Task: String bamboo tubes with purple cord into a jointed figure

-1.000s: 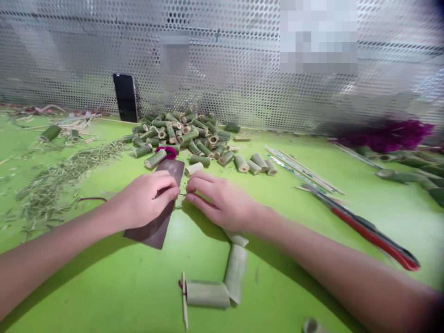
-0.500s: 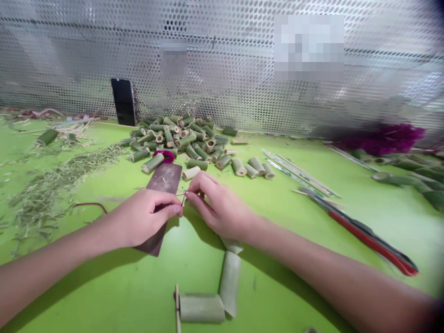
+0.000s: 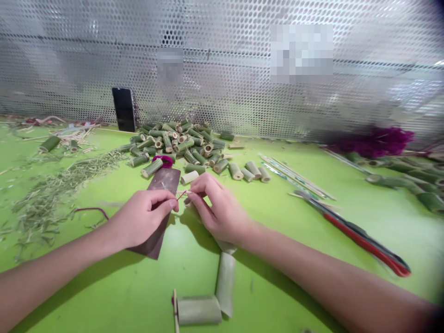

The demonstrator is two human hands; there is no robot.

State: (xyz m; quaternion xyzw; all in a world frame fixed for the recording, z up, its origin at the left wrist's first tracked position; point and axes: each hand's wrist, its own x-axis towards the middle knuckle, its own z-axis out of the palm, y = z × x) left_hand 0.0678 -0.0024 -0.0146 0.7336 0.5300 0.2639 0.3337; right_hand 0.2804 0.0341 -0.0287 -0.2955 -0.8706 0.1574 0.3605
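Observation:
Close together above the table, both my hands have their fingers pinched. My left hand [image 3: 145, 217] grips a thin purple string [image 3: 181, 195], whose loose length [image 3: 92, 209] trails out on the left. My right hand [image 3: 218, 208] holds a thin bamboo stick, partly hidden by the fingers; the string crosses it. Under my left wrist lies a dark brown flat strip [image 3: 169, 179], like sandpaper. Nearer me, peeled bamboo tubes [image 3: 199, 310] lie end to end in a bent row, one running under my right hand. A short stick [image 3: 175, 312] stands across the row's end, purple string beside it.
Cut green bamboo tubes [image 3: 185, 145] are heaped at the back, a purple string coil [image 3: 163, 161] before them. Behind stands a phone [image 3: 124, 110]. Shavings [image 3: 65, 185] spread left. To the right lie thin sticks [image 3: 298, 175], a red-handled tool [image 3: 364, 238] and purple fibre [image 3: 379, 141].
The string between my hands has gone from steep to slanting, and my left fingers have drawn slightly away from the right ones. The whole view has shifted a little.

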